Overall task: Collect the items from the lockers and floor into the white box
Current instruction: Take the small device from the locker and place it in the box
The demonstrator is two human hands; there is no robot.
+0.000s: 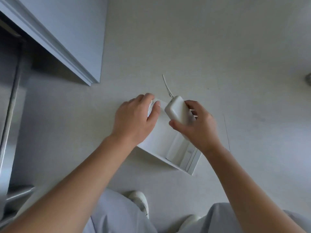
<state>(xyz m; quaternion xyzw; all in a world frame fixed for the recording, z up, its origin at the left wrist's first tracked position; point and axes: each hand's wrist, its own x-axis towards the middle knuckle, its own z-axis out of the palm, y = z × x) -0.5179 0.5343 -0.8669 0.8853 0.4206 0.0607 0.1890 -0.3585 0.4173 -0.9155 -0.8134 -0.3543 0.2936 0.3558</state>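
The white box [178, 163] lies open on the pale floor in the middle of the view. My left hand [136, 118] holds its far left corner, fingers curled over the rim. My right hand [197, 126] grips a white rounded power bank [176, 110] just above the box's far right side. A short white cable [166, 85] sticks out from the power bank's far end over the floor. Another white rounded item [175, 148] lies inside the box along its right side.
An open grey locker door [67, 36] juts out at the upper left, with the dark locker frame [11, 101] along the left edge. My knees and white shoes [139, 201] are at the bottom. A small grey object [308, 79] sits at the right edge.
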